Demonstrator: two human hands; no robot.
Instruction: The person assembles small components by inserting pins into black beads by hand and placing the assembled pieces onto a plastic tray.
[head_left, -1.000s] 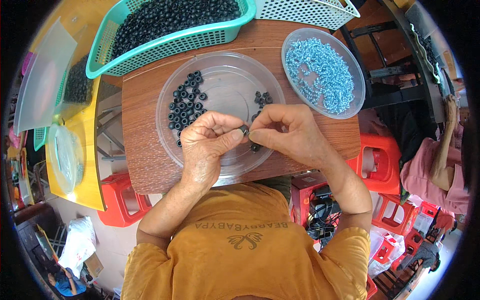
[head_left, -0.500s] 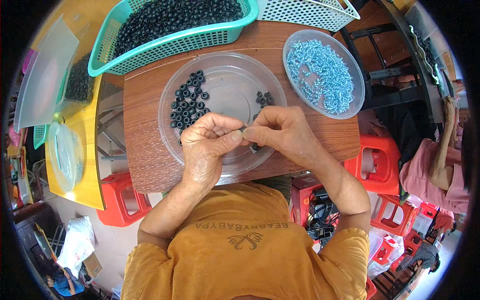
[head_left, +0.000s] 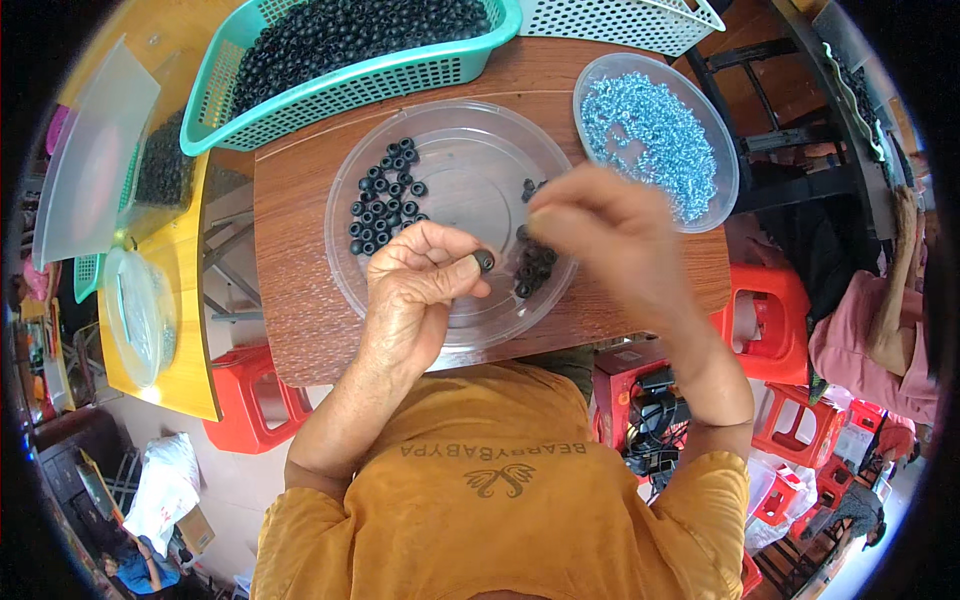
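Note:
Between the thumb and fingers of my left hand [head_left: 412, 285] is a small black ring-shaped part [head_left: 485, 261], held over a round clear plastic tray [head_left: 465, 175]. My right hand [head_left: 612, 225] is apart from it, over the tray's right side; motion smears its fingers, so I cannot tell what is in them. Loose black rings [head_left: 380, 210] lie in the tray's left part. At its right side sits a small heap of dark parts [head_left: 535, 268], partly behind my right hand. A clear round dish [head_left: 730, 180] of shiny light-blue small pieces [head_left: 650, 130] stands to the right.
A teal perforated basket [head_left: 330, 105] full of black rings stands at the far side of the wooden table [head_left: 290, 290], beside a white perforated basket [head_left: 620, 28]. Red stools [head_left: 765, 320] flank the table. A yellow table [head_left: 180, 370] with clear containers is on the left.
My right hand has left my left hand and moved right and up, towards the dish of blue pieces. The black part stays in my left hand, now more visible.

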